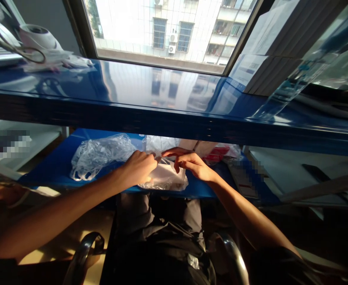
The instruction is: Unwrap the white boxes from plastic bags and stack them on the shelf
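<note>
A clear plastic bag [169,178] with something pale and flat in it lies on the lower blue table, near its front edge. My left hand [141,166] is closed on the bag's upper left side, fingers bent in a pinch. From the right comes my right hand [194,164], its index finger stretched toward my left fingertips. Its other fingers are bent over the bag, apart from one another. Left of my hands sits a crumpled pile of clear plastic bags [102,154]. Behind them are more clear wrapping [158,142] and a red packet [218,152].
A raised blue shelf [162,89] crosses in front, its edge just above my hands. White tape [38,37] and plastic lie on its left end. Metal chair armrests [231,253] flank my lap. Another person's hand [4,192] shows at far left.
</note>
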Motion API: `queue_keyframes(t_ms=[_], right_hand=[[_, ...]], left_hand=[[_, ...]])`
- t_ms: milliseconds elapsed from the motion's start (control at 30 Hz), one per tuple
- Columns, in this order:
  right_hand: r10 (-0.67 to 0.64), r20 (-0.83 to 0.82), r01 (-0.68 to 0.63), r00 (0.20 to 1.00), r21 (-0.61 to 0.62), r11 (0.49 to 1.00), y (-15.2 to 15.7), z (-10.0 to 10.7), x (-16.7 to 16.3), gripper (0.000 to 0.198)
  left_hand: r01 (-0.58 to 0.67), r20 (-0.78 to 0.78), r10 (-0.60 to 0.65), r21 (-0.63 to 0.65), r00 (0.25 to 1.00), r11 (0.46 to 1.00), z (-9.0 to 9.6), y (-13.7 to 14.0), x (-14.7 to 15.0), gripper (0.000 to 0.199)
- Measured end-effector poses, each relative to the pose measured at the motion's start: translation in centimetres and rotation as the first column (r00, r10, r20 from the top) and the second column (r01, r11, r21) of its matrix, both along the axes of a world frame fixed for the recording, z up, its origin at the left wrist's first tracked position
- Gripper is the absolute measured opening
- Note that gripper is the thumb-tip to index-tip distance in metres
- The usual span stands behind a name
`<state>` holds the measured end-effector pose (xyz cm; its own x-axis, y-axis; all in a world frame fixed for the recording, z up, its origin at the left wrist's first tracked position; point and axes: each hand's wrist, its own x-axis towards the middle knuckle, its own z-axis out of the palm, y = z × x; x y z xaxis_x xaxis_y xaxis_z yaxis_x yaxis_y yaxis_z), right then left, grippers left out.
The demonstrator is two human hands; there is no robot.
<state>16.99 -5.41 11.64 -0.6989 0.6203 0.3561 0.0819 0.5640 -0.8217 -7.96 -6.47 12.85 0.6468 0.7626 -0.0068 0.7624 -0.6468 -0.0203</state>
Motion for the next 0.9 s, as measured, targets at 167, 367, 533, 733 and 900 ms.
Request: queue_keyframes(t_ms=[167, 367, 533, 733, 900], right_hand=[[-0.058, 0.509, -0.075, 0.859, 0.237, 0.969, -0.8, 0.4, -1.2, 0.027], [-0.481, 0.710, 0.054, 0.515, 0.533, 0.844, -1.4, -1.0, -1.4, 0.029], [-0.463, 0.724, 0.049, 0.511, 0.513, 0.857, -1.5, -1.1, -1.1, 0.065], [-0.476, 0.700, -0.030, 0.532, 0.578, 0.815, -1.2, -0.9, -1.5, 0.067], [-0.433, 0.756, 0.065, 0.490, 0.464, 0.883, -1.3, -2.6, -0.5, 0.085]], left_hand=[[0.037, -0.009, -0.037, -0.011, 0.999, 0.999, -1.4, 0.1, 0.0, 0.080], [0.006, -0.021, -0.007, -0.044, 1.000, 0.999, -3.0, 0.5, 0.1, 0.076], [0.002, 0.038, 0.003, -0.115, 0.999, 0.993, -3.5, 0.8, 0.1, 0.069], [-0.044, 0.033, 0.050, -0.168, 0.998, 0.985, -4.4, 1.6, -1.2, 0.073], [-0.102, 0.108, 0.131, -0.245, 0.985, 0.964, -6.0, 1.3, -2.4, 0.090]])
